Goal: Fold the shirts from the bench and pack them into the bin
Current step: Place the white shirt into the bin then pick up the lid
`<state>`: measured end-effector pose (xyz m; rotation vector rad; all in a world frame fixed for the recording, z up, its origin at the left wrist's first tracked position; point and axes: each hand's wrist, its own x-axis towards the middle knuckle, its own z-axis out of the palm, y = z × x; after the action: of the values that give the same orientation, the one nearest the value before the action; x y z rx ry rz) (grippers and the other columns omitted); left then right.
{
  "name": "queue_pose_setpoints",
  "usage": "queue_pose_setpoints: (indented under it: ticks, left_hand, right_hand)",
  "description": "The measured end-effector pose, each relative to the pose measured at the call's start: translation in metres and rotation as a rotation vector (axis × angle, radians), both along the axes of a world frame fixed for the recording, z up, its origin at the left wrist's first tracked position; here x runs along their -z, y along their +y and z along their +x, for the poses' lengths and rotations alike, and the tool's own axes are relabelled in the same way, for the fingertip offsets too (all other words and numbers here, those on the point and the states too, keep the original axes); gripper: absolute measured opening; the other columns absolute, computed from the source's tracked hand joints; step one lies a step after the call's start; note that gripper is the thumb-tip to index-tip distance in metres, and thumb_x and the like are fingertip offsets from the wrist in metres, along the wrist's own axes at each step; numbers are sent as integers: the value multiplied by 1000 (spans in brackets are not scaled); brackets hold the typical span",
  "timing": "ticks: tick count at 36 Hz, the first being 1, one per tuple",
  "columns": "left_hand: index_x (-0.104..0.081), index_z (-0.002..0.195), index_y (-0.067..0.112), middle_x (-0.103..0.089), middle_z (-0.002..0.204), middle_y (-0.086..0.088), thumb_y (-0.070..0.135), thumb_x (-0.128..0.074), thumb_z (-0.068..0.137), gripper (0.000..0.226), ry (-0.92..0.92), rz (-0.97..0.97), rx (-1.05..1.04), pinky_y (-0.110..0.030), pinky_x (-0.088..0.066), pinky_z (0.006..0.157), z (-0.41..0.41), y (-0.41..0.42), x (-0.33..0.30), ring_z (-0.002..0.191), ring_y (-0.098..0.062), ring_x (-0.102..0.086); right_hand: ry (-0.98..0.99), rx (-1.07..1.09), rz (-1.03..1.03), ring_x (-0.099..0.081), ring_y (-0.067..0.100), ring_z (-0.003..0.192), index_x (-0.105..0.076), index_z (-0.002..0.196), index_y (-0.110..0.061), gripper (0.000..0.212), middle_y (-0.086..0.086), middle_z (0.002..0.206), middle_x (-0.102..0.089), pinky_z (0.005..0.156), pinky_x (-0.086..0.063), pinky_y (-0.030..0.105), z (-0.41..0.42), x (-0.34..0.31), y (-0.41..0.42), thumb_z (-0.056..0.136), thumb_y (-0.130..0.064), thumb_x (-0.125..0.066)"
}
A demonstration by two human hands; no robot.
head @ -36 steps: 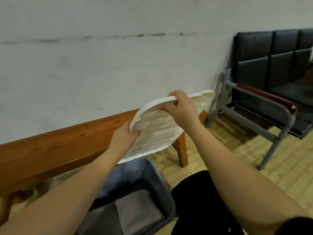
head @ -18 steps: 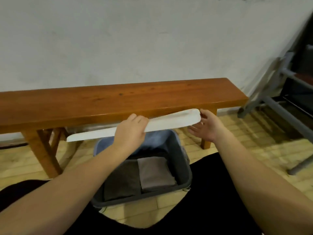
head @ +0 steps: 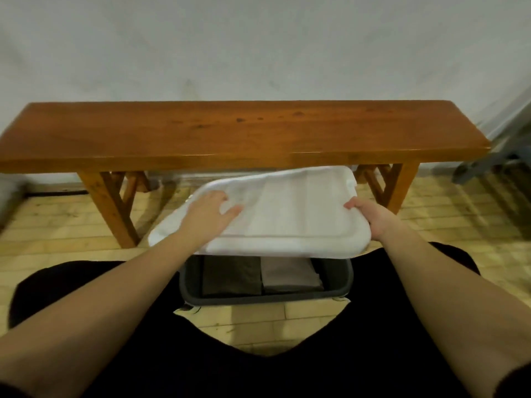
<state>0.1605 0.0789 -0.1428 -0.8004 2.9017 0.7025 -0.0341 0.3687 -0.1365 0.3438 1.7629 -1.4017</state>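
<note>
Holding the white lid [head: 287, 214] over the grey bin [head: 339, 285] at lower centre of the frame, I am keeping it tilted, its far edge up toward the counter [head: 244, 130] and its near edge just above the bin's near rim. My left hand [head: 211, 216] is lying flat on the lid's top near its left end, fingers spread, a wide grip that is pressing rather than pinching; I judge that is to steady the panel. My right hand [head: 370, 218] is clamping the lid's right edge, thumb on top and fingers hidden beneath, so it is carrying the weight.

Two folded shirts are sitting side by side inside the bin, a dark shirt [head: 230, 278] on the left and a pale shirt [head: 290, 275] on the right, touching along one edge and lying flat so the lid can close over them. The counter across the middle of the frame is showing no shirts, so I am judging the packing done and the covering as the step in hand. Aligning the lid's corners with the rim is what matters now.
</note>
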Motion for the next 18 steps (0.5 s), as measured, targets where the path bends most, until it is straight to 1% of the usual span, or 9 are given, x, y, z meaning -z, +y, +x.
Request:
queue_pose_setpoints:
  ticks: [3, 5, 6, 7, 8, 10, 13, 15, 18]
  left_hand:
    - [-38, 143, 19, -39, 148, -9, 59, -38, 91, 65, -241, -55, -414, -51, -29, 111, 6, -56, 36, 136, -34, -33]
    - [-34, 146, 22, -36, 149, -11, 68, -34, 82, 78, -354, 40, -610, -55, -27, 111, 15, -85, 59, 135, -38, -33]
    - [-35, 146, 21, -40, 147, -12, 73, -35, 78, 85, -340, 148, -679, -54, -31, 109, 19, -93, 67, 132, -38, -38]
    - [-37, 145, 18, -46, 142, -12, 74, -40, 79, 86, -302, 278, -718, -51, -36, 106, 23, -96, 72, 125, -36, -45]
    - [-40, 143, 13, -50, 138, -13, 69, -45, 85, 81, -258, 392, -733, -47, -40, 102, 25, -98, 77, 121, -35, -49]
    - [-46, 139, 4, -51, 137, -17, 58, -52, 93, 71, -273, 518, -748, -43, -40, 94, 28, -105, 89, 123, -37, -49]
    - [-50, 135, 0, -55, 134, -20, 50, -52, 96, 63, -311, 488, -758, -42, -42, 90, 29, -113, 103, 121, -39, -51]
    - [-51, 133, -1, -56, 131, -20, 48, -51, 97, 60, -308, 517, -772, -44, -43, 93, 30, -110, 108, 119, -39, -52]
    - [-50, 131, -5, -55, 132, -23, 45, -46, 100, 59, -321, 497, -742, -44, -42, 99, 31, -104, 122, 121, -40, -51]
  right_hand:
    - [65, -68, 61, -64, 32, 97, -58, 113, -21, 31, 11, 108, -67, 70, -52, 40, -6, 13, 8, 84, -26, -68]
    - [104, -123, 72, -67, 32, 101, -58, 119, -25, 43, 9, 114, -69, 82, -55, 45, -12, 28, 14, 79, -35, -71]
    - [100, -133, 58, -68, 32, 104, -57, 125, -27, 52, 9, 118, -69, 87, -55, 48, -16, 36, 14, 76, -36, -72]
    - [89, -132, 35, -68, 33, 105, -56, 129, -28, 59, 9, 121, -68, 88, -55, 49, -19, 43, 15, 73, -35, -74]
    - [76, -117, 15, -68, 34, 106, -54, 133, -28, 64, 9, 122, -68, 87, -55, 49, -22, 49, 16, 72, -32, -74]
    - [66, -123, -35, -66, 35, 108, -51, 136, -24, 60, 11, 122, -67, 81, -55, 45, -27, 57, 14, 79, -23, -68]
    - [104, -118, 41, -66, 33, 104, -54, 134, -19, 48, 10, 117, -67, 79, -54, 43, -36, 70, 4, 87, -20, -63]
    - [207, -94, 203, -66, 27, 98, -58, 130, -21, 42, 4, 108, -69, 80, -53, 40, -41, 80, -2, 90, -32, -65]
    - [290, -170, 409, -60, 22, 97, -58, 129, -22, 46, 3, 114, -65, 87, -48, 38, -44, 101, -13, 93, -50, -59]
